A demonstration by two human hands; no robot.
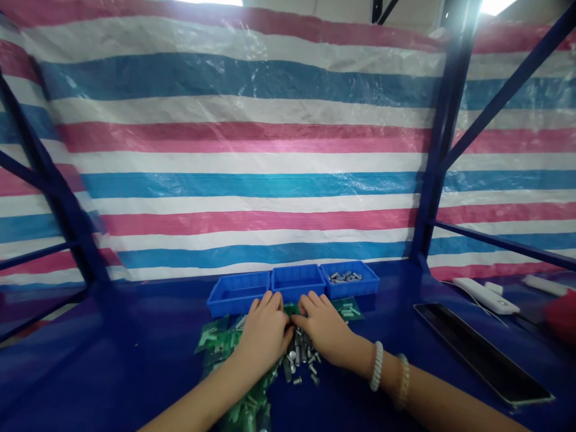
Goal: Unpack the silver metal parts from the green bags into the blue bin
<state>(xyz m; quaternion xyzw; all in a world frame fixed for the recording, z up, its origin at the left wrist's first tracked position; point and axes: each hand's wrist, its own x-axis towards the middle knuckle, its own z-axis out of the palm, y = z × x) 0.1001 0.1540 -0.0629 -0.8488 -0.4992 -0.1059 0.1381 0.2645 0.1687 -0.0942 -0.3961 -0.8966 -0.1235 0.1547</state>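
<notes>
My left hand (266, 329) and my right hand (324, 327) meet over the middle of the table, thumbs close together and fingers curled. Green plastic (292, 308) shows between them, but what the fingertips pinch is hidden. Just below the hands lies a loose pile of small metal fasteners (300, 353), screws or pins among them. Green plastic bags (249, 403) with small pale pieces inside spread beneath and beside my left forearm. Part of another green bag (348, 309) sticks out beyond my right hand. Two pale bracelets circle my right wrist.
Behind my hands stand three blue bins: the left bin (238, 287), the middle bin (297, 277) and the right bin (362, 285), which holds small metal pieces. A dark tablet-like device (481, 354) and a white power strip (486, 295) lie to the right. Blue posts (432, 198) frame the table.
</notes>
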